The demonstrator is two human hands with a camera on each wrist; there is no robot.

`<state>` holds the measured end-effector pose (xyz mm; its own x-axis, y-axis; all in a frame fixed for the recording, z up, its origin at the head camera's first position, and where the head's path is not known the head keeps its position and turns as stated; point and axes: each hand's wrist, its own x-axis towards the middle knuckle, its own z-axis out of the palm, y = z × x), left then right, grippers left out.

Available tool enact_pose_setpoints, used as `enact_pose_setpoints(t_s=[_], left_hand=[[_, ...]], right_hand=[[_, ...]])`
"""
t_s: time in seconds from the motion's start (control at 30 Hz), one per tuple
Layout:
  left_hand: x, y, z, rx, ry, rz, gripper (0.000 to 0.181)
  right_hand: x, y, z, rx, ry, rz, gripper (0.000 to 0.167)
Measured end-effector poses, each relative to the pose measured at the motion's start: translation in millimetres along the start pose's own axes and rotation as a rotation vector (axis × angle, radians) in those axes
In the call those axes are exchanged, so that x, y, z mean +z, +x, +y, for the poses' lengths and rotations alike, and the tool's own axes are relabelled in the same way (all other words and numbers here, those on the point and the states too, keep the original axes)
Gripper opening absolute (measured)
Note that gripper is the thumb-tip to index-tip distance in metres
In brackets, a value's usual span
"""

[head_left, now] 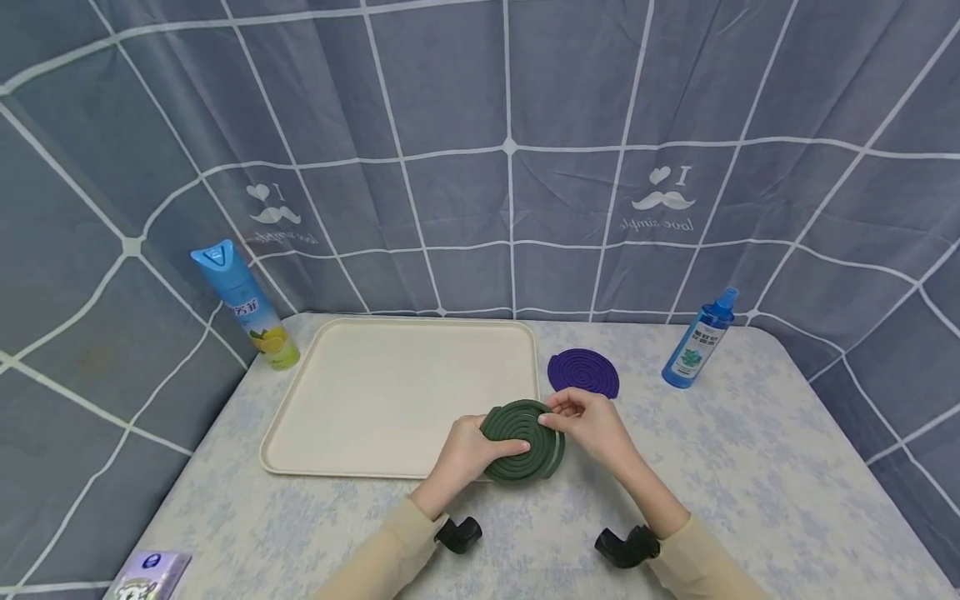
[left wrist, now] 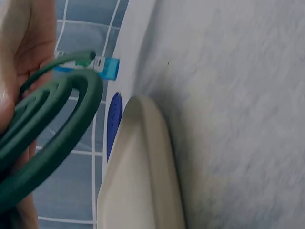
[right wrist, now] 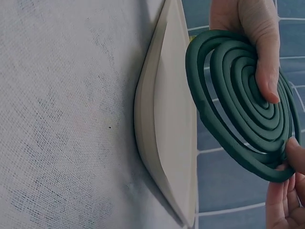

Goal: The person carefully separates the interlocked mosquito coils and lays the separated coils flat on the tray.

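Note:
Both hands hold a dark green mosquito coil (head_left: 517,468) above the front right corner of a cream tray (head_left: 397,400). My left hand (head_left: 468,446) grips its left side, thumb laid flat over the spiral and fingers hidden underneath. At the coil's upper right edge, my right hand (head_left: 588,423) pinches the outer ring between thumb and fingers. In the right wrist view the green coil (right wrist: 226,90) is tilted, and gaps show between some of its rings. A purple coil (head_left: 583,372) lies on the table just beyond the right hand.
A blue spray can (head_left: 251,304) with lemons on its label stands left of the tray. At the back right is a blue spray bottle (head_left: 699,340). A purple packet (head_left: 152,575) lies at the front left. Grey-blue checked curtain (head_left: 465,200) surrounds the marbled table (head_left: 750,467).

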<state>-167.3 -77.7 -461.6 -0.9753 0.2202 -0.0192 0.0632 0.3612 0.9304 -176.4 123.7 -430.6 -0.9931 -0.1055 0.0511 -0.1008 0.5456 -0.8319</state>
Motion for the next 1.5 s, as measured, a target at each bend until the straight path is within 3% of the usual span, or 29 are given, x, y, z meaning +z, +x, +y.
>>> enact_pose_setpoints(t_s=[0.1, 0.27, 0.5, 0.63, 0.77, 0.87, 1.17, 1.3, 1.4, 1.5], left_hand=[[-2.9, 0.6, 1.6, 0.006, -0.001, -0.018, 0.031], [-2.6, 0.4, 0.3, -0.011, -0.100, 0.003, 0.033], [-0.2, -1.9, -3.1, -0.091, -0.356, 0.110, 0.038], [-0.9, -2.1, -2.1, -0.086, -0.372, 0.132, 0.036], [-3.3, -1.9, -2.0, -0.076, -0.322, 0.117, 0.033], [-4.7, -2.0, -2.3, -0.078, -0.286, 0.074, 0.033], [-0.6, -0.2, -4.7, -0.046, -0.125, -0.093, 0.031], [-0.8, 1.1, -2.9, -0.044, -0.115, -0.113, 0.032], [-1.2, 1.1, -3.1, -0.074, -0.161, -0.108, 0.036], [-0.6, 0.9, -4.5, -0.116, -0.208, -0.102, 0.039]], right_hand=[[-1.8, -1.5, -0.8, 0.008, 0.001, -0.004, 0.015], [-1.3, -2.4, -0.9, 0.023, 0.070, -0.011, 0.016], [9.4, -3.3, 0.9, 0.153, 0.350, 0.019, 0.023], [13.3, -6.4, 3.1, 0.208, 0.451, 0.030, 0.028], [12.3, -6.8, 6.3, 0.188, 0.403, 0.016, 0.028], [10.1, -5.4, 8.8, 0.132, 0.307, -0.006, 0.025], [7.7, -2.9, 8.3, -0.173, -0.039, -0.020, 0.018], [9.7, -2.5, 5.6, -0.200, -0.061, 0.014, 0.025], [12.0, -3.2, 4.3, -0.185, -0.036, 0.045, 0.033], [14.1, -2.9, 4.9, -0.223, -0.041, 0.075, 0.033]])
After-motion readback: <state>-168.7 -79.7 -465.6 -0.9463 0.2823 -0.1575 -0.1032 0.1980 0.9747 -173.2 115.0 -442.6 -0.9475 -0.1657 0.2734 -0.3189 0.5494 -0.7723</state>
